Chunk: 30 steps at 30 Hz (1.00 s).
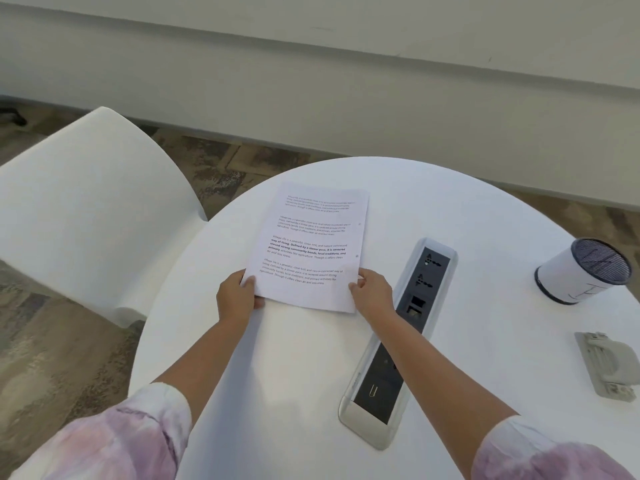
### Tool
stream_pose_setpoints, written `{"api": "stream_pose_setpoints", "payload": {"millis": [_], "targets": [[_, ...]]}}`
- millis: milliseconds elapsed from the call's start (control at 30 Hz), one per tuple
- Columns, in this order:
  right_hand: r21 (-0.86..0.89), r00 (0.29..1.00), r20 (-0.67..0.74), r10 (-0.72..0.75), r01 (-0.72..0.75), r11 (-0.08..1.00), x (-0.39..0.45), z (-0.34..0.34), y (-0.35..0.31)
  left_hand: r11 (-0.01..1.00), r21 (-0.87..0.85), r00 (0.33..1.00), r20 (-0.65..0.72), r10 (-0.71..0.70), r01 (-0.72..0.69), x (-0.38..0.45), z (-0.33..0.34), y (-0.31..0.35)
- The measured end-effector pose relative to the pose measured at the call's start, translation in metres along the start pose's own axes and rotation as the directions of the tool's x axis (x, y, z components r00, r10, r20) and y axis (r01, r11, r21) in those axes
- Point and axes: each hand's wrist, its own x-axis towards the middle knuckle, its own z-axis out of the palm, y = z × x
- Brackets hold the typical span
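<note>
- One round white table (294, 375).
- One printed sheet (311, 244), toward 11 o'clock on the table; it may be a thin stack, as the edge is too fine to tell.
- Four blocks of text on that sheet.
- Two hands pinch it: the left hand (237, 296) at its 7 o'clock corner, the right hand (372, 294) at its 5 o'clock corner.
- One socket strip (381, 386) sunk in the tabletop, with two plug outlets at its far end.
- One white cup (581, 271) with a dark rim, at 2 o'clock.
- One grey desk tool (609, 365), at 4 o'clock.
- One white chair (86, 209), off the table at 9 o'clock.
</note>
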Motion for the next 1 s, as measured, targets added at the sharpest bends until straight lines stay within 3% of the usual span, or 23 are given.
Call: {"api": "stream_pose_setpoints", "payload": {"millis": [200, 733, 1000], "targets": [[0.024, 0.996, -0.063, -0.057, 0.058, 0.998, 0.01, 0.01, 0.0, 0.995, 0.087, 0.996, -0.074, 0.057, -0.051, 0.016, 0.004, 0.0], [0.039, 0.999, 0.043, -0.004, 0.002, 0.999, 0.019, 0.008, -0.005, 0.967, 0.226, 0.962, -0.216, 0.168, -0.118, 0.021, 0.008, 0.008], [0.142, 0.997, 0.067, 0.028, -0.038, 0.989, -0.004, -0.005, 0.012, 0.943, 0.293, 0.96, -0.177, 0.215, -0.157, -0.001, 0.008, 0.006]]}}
